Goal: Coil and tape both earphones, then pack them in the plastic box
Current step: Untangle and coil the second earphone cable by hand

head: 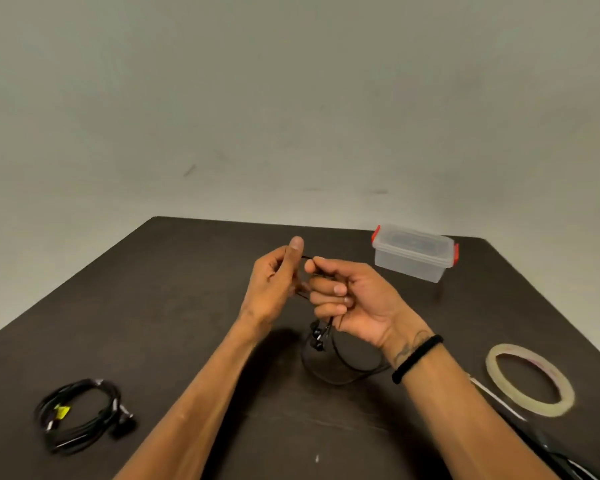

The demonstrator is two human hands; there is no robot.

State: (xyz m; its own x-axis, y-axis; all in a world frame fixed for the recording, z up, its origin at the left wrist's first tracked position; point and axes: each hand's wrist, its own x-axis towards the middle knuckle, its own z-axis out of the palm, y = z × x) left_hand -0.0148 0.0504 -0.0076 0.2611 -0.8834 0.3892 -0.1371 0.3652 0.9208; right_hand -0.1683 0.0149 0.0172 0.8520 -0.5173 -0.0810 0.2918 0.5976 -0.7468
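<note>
Both hands hold a black earphone above the middle of the dark table. My right hand grips its cable in curled fingers, with the earbuds dangling just below the fist and a loose loop of cable lying on the table. My left hand pinches the cable close to the right hand's fingertips. A second black earphone, coiled and marked with a yellow tag, lies at the near left. The clear plastic box with red clips and its lid on stands at the far right.
A roll of clear tape lies flat on the table at the near right. A thin white stick and dark objects lie along the right front edge. A plain wall rises behind the table.
</note>
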